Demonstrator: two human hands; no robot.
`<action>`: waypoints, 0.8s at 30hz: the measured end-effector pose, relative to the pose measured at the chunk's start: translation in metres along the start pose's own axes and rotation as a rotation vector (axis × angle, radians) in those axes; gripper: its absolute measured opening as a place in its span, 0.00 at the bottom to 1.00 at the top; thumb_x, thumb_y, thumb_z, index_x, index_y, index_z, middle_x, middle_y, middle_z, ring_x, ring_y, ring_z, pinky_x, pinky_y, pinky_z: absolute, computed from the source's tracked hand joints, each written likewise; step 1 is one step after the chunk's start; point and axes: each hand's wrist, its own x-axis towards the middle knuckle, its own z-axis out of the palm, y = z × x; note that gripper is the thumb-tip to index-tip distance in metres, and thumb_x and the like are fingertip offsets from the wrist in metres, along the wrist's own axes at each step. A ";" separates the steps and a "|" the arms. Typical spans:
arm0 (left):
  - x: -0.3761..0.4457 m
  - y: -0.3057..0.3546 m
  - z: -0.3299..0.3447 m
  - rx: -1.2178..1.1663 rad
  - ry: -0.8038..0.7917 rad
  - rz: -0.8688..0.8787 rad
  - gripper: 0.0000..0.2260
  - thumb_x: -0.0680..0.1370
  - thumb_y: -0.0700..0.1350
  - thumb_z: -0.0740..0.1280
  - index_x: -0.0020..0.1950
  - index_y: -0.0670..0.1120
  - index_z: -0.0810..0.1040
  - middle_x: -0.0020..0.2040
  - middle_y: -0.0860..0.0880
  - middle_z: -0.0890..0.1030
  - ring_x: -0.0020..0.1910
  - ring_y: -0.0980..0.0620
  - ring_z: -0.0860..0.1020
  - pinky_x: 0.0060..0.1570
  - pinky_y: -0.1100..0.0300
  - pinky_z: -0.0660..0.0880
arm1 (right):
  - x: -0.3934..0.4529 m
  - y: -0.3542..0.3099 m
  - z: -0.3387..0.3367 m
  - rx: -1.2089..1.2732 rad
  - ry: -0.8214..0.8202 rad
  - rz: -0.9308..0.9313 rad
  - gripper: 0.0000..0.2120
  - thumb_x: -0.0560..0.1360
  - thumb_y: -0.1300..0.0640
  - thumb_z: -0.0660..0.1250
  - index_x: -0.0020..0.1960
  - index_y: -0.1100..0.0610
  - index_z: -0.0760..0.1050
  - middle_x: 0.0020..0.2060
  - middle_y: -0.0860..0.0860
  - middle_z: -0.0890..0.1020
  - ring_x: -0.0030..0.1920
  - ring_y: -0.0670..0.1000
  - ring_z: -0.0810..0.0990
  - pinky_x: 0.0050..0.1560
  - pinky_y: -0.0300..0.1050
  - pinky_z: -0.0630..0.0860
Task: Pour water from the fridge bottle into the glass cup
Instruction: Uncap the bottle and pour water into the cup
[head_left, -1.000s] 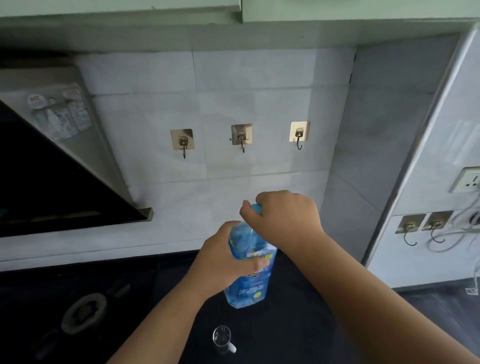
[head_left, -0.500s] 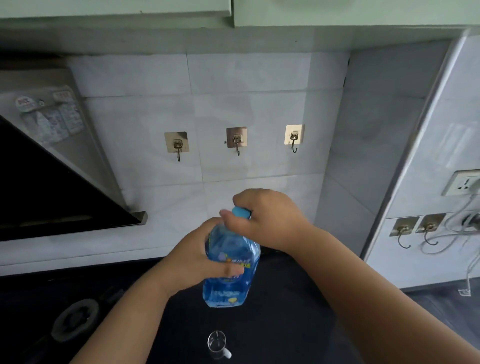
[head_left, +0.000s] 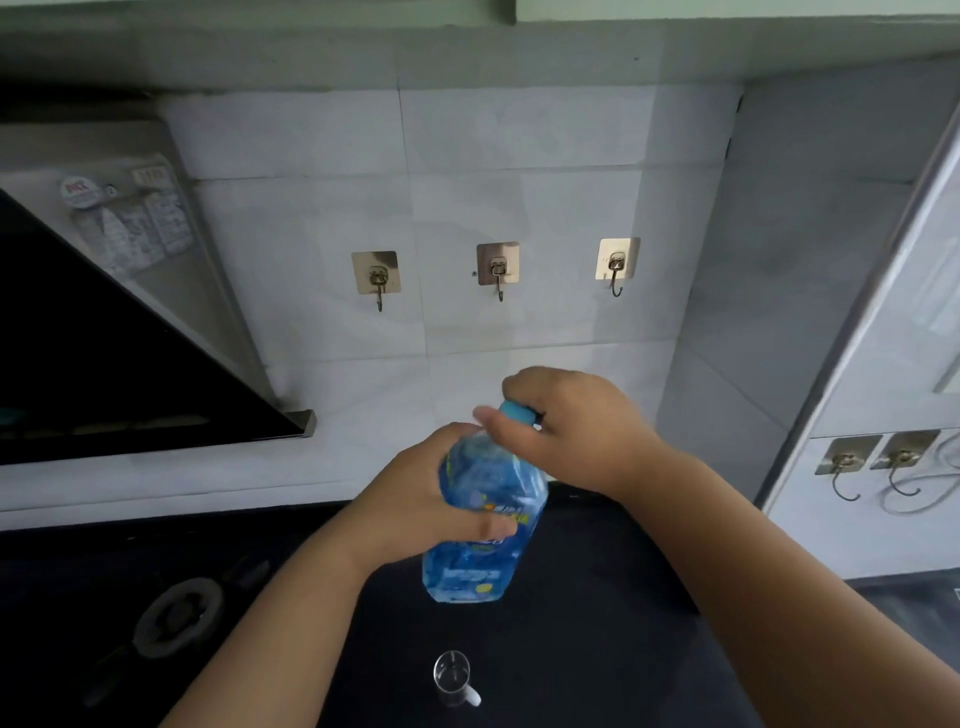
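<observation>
A blue plastic water bottle (head_left: 480, 540) with a printed label is held above the dark countertop (head_left: 597, 623), tilted slightly to the right. My left hand (head_left: 431, 499) wraps around its middle from the left. My right hand (head_left: 566, 426) closes over the light blue cap (head_left: 517, 413) at the top. A small clear glass cup (head_left: 452, 675) with a white handle stands on the counter below the bottle, near the bottom edge of the view.
A gas burner (head_left: 176, 618) sits on the counter at the left, under a black range hood (head_left: 104, 364). Three wall hooks (head_left: 497, 270) hang on the tiled backsplash. A white panel at the right carries more hooks (head_left: 847, 462) and cables.
The bottle and both hands have shifted a little left and the bottle has tipped slightly. My right hand has turned on the cap, showing more of it.
</observation>
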 end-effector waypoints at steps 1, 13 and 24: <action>0.001 0.001 0.007 0.071 0.093 -0.005 0.32 0.66 0.54 0.84 0.66 0.62 0.74 0.58 0.60 0.84 0.56 0.59 0.84 0.59 0.51 0.82 | 0.001 -0.003 0.002 -0.051 0.029 0.124 0.24 0.79 0.37 0.59 0.34 0.53 0.65 0.30 0.49 0.71 0.32 0.49 0.71 0.32 0.45 0.64; 0.002 -0.019 0.000 0.145 -0.047 -0.008 0.32 0.67 0.50 0.85 0.65 0.64 0.75 0.58 0.62 0.83 0.58 0.61 0.82 0.60 0.54 0.82 | -0.008 0.023 0.028 -0.121 -0.022 -0.141 0.25 0.78 0.34 0.54 0.33 0.52 0.63 0.28 0.47 0.67 0.29 0.50 0.67 0.30 0.47 0.64; 0.013 -0.037 0.011 0.208 0.098 -0.020 0.34 0.65 0.56 0.84 0.66 0.66 0.71 0.59 0.64 0.81 0.58 0.63 0.81 0.60 0.53 0.81 | -0.006 0.016 0.032 -0.208 -0.090 0.112 0.29 0.78 0.29 0.49 0.33 0.52 0.63 0.28 0.49 0.70 0.29 0.49 0.68 0.31 0.46 0.64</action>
